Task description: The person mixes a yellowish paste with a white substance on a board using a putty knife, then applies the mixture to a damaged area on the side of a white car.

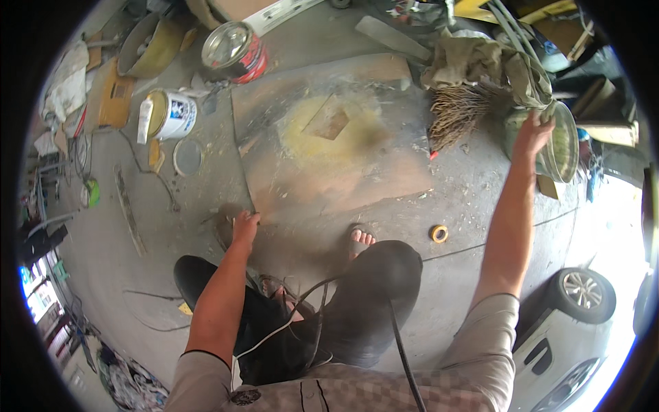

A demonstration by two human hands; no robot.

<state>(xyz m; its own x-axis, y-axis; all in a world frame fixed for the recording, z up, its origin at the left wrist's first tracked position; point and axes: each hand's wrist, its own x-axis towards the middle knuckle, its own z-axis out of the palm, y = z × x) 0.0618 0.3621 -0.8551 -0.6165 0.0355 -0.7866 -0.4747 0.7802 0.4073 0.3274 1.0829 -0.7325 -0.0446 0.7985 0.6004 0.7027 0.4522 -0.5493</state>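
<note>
Spreading arms two ways. Left hand (245, 226) at near-left corner of board (302, 196), fingers curled nearly closed, perhaps steadying; grip on edge, cannot tell. Board flat on floor, broad side up, likely as work surface. Farther, to right, right hand (535, 133) at rim of bucket (564, 147), fingers bent; whether rim or cloth (473, 62) held, cannot tell. Cloth hangs down toward bucket, above twig bundle (455, 113), perhaps just parked there.
</note>
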